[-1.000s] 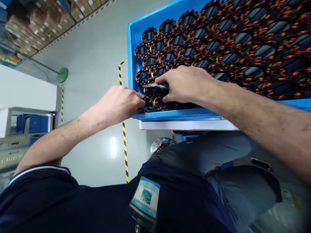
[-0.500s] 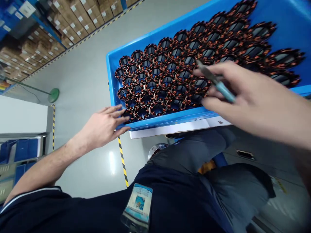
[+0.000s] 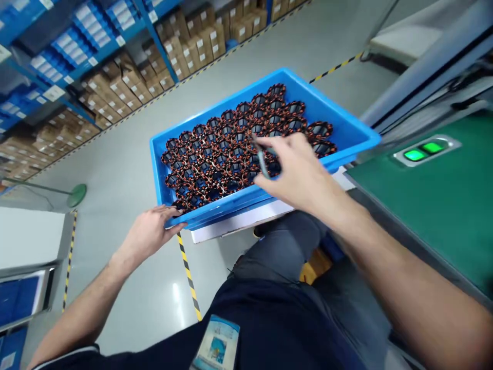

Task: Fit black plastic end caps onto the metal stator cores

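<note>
The right hand (image 3: 298, 172) pinches a slim tool (image 3: 263, 159) between thumb and fingers, its tip held just above the wound stator coils (image 3: 231, 154) that pack the blue crate (image 3: 346, 128), likely so it can reach any one of them. The left hand (image 3: 150, 234) lies open against the crate's near left corner, fingers on the rim, apparently steadying it. The crate sits on a white slab (image 3: 239, 221); right of the crate is a green bench (image 3: 435, 205), and beyond the crate, shelves of cartons (image 3: 127, 77).
</note>
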Demonstrator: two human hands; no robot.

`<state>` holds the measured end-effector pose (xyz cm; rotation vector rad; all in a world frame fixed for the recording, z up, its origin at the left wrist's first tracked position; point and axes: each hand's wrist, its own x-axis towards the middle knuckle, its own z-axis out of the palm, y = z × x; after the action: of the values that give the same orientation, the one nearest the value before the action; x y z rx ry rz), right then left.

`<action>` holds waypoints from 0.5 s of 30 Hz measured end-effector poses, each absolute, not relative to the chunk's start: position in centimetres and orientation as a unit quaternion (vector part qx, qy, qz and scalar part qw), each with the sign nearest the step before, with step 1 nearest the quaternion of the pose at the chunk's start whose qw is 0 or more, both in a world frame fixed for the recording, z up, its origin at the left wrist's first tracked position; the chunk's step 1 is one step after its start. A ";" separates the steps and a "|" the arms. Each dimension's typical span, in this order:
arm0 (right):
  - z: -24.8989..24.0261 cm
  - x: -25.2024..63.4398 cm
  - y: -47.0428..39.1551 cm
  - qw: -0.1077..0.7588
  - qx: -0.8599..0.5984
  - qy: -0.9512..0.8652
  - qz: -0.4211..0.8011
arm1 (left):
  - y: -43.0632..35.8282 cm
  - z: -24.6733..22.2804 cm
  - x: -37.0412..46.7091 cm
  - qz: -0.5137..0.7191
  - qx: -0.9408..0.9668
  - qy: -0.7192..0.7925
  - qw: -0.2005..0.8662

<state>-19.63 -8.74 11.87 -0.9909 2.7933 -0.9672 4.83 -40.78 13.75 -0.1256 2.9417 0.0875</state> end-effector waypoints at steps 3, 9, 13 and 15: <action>11.8 -22.3 -14.9 0.040 -0.307 0.919 -0.243 | -39.6 12.3 6.5 0.030 -0.045 0.998 0.025; 10.4 -20.6 -13.8 0.035 -0.346 0.903 -0.252 | -29.6 7.1 8.5 0.163 -0.006 0.952 -0.259; 8.8 -13.1 -1.6 -0.017 -0.334 0.882 -0.333 | -25.3 6.2 4.9 0.228 0.098 0.941 -0.230; 7.3 -7.4 6.0 -0.042 -0.257 0.896 -0.360 | -26.3 7.4 1.8 0.179 0.112 0.963 -0.167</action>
<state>-7.41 6.01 7.28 -0.8290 2.8929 -1.1634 1.83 -26.34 7.43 0.3933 3.3966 0.6313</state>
